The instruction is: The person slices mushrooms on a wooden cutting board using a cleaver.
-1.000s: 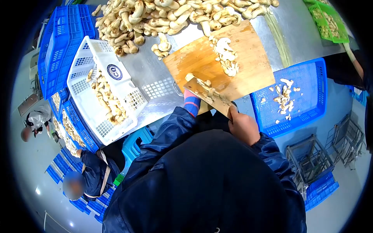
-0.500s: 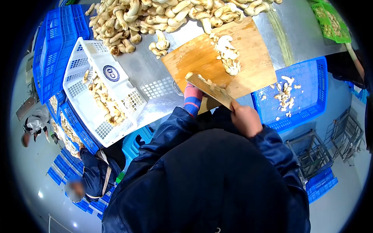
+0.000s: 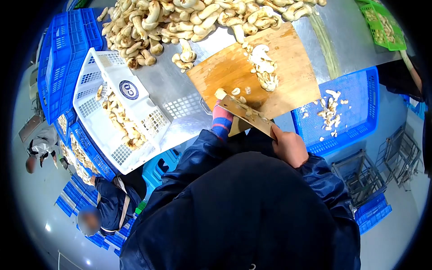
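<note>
My right hand [image 3: 290, 146] is wrapped round the handle end of a cleaver [image 3: 247, 118], whose broad blade slants over the near edge of the wooden board [image 3: 297, 58]. Slices cling along the blade. My left hand [image 3: 221, 111] is at the blade's far end, in a pink and blue striped covering, against a mushroom [image 3: 220, 93]; the blade hides most of its fingers. A few small slices [image 3: 236, 91] lie just beyond the blade. More sliced mushroom [image 3: 263, 67] forms a strip on the board.
A large mushroom pile [image 3: 180, 20] covers the metal table's [image 3: 155, 81] far side. Left stands a white basket [image 3: 92, 108] with mushrooms; right, a blue crate [image 3: 355, 128] with pieces. A green basket [image 3: 396, 42] is far right. A co-worker [image 3: 110, 202] is at lower left.
The cleaver has turned from edge-up to showing its flat side, and my right hand has shifted slightly right and nearer. Small slices now lie loose beside the blade.
</note>
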The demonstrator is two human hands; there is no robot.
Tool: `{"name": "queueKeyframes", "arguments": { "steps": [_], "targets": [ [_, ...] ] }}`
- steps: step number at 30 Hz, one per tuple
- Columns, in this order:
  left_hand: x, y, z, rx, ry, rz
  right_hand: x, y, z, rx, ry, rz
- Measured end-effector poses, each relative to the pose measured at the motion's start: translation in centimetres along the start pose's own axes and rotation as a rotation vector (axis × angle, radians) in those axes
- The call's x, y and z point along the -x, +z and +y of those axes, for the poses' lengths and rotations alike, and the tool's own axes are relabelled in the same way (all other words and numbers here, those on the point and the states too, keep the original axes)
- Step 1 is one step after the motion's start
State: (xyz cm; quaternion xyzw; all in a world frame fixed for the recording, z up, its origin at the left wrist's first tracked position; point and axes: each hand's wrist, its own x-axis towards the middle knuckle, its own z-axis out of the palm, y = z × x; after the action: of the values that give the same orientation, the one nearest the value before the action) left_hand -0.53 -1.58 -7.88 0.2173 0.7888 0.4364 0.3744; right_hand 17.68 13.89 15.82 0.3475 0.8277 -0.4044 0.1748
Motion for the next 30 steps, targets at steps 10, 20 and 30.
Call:
{"name": "queueKeyframes", "arguments": {
  "steps": [10, 20, 30],
  "targets": [
    [0.2, -1.8, 7.7, -0.57, 0.007, -0.235, -0.5, 0.1, -0.4, -0.027, 0.032, 0.004],
    [0.6, -1.1, 8.2, -0.1, -0.071, -0.194, -1.4, 0.7, 0.0, 0.014, 0.008, 0.001],
    [0.3, -0.7, 6.8, 0.461, -0.592, 0.0, -9.3, 3.5, -1.3, -0.084, -0.027, -0.036]
  ]
}}
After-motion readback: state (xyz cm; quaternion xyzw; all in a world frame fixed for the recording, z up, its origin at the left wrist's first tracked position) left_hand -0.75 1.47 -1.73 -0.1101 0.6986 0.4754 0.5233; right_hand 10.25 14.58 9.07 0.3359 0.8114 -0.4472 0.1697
